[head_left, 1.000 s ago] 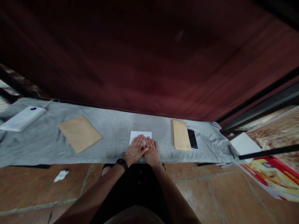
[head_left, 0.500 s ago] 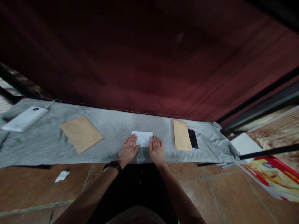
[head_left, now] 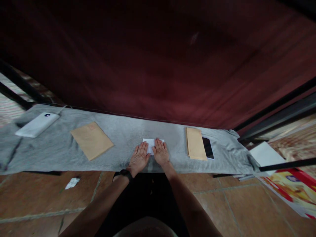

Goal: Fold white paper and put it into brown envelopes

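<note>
A small white sheet of paper [head_left: 149, 141] lies flat on the grey cloth [head_left: 128, 131] in front of me, partly covered by both hands. My left hand [head_left: 140, 159] rests flat with its fingers stretched out, the fingertips on the paper's left side. On the paper's right half lies my right hand [head_left: 161, 153], also flat and open. Off to the left is a brown envelope [head_left: 92, 141], turned at an angle. A stack of brown envelopes [head_left: 196, 144] sits to the right, partly over a dark-screened phone [head_left: 208, 148].
A white device with a cable [head_left: 37, 125] lies at the cloth's left end. Behind the narrow surface hangs a dark red sheet [head_left: 158, 82]. Black metal bars [head_left: 276, 108] and a red and yellow box [head_left: 293, 187] are at the right. Scrap paper [head_left: 72, 183] lies on the tiled floor.
My right hand has slid left from the paper's right edge onto the paper, closer to my left hand. My left hand stays at the left side. The whole view has shifted slightly.
</note>
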The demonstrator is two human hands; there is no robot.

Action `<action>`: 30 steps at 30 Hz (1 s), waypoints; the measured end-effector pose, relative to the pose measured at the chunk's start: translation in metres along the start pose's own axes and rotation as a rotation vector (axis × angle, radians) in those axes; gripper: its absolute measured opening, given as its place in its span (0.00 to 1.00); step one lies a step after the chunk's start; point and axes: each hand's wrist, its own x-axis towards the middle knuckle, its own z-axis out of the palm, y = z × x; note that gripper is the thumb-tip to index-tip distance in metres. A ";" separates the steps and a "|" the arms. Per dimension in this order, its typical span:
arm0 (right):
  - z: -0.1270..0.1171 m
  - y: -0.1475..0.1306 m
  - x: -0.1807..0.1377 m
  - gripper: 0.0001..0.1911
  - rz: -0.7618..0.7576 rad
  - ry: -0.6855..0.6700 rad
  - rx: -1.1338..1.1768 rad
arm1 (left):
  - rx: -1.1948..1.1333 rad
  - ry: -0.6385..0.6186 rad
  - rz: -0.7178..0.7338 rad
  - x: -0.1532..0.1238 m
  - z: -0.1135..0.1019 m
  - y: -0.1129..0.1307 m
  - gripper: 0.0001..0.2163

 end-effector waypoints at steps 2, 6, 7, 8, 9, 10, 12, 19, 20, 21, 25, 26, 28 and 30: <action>-0.004 0.011 -0.003 0.27 0.027 0.011 -0.014 | -0.001 0.008 0.000 0.000 -0.002 0.002 0.28; -0.009 0.021 -0.006 0.27 0.034 -0.014 -0.027 | -0.017 0.008 0.058 0.008 -0.001 0.013 0.27; -0.010 0.022 -0.007 0.27 0.036 -0.023 -0.031 | -0.023 -0.001 0.089 0.012 0.000 0.017 0.27; -0.010 0.022 -0.007 0.27 0.038 -0.032 -0.034 | -0.030 -0.015 0.122 0.016 0.001 0.022 0.26; -0.010 0.022 -0.007 0.27 0.037 -0.041 -0.036 | -0.035 -0.032 0.151 0.020 0.003 0.026 0.26; -0.010 0.022 -0.007 0.27 0.035 -0.049 -0.038 | -0.040 -0.050 0.175 0.024 0.005 0.030 0.26; -0.010 0.022 -0.007 0.27 0.037 -0.059 -0.038 | -0.049 -0.088 0.212 0.031 0.008 0.034 0.26; -0.009 0.024 -0.008 0.26 0.041 -0.063 -0.053 | -0.033 -0.138 0.235 0.039 0.007 0.028 0.27; -0.009 0.025 -0.008 0.26 0.041 -0.058 -0.059 | -0.023 -0.137 0.228 0.039 0.006 0.028 0.27; -0.009 0.026 -0.009 0.26 0.044 -0.050 -0.066 | -0.014 -0.136 0.220 0.039 0.005 0.027 0.27; -0.009 0.030 -0.011 0.27 0.054 -0.015 -0.080 | 0.008 -0.133 0.182 0.040 0.002 0.021 0.27; -0.009 0.031 -0.012 0.27 0.054 -0.014 -0.080 | 0.011 -0.134 0.173 0.041 0.001 0.019 0.27; -0.011 0.033 -0.013 0.27 0.056 -0.022 -0.079 | 0.019 -0.138 0.153 0.041 0.000 0.015 0.27; -0.012 0.034 -0.014 0.27 0.065 -0.036 -0.080 | 0.026 -0.142 0.133 0.041 0.000 0.009 0.27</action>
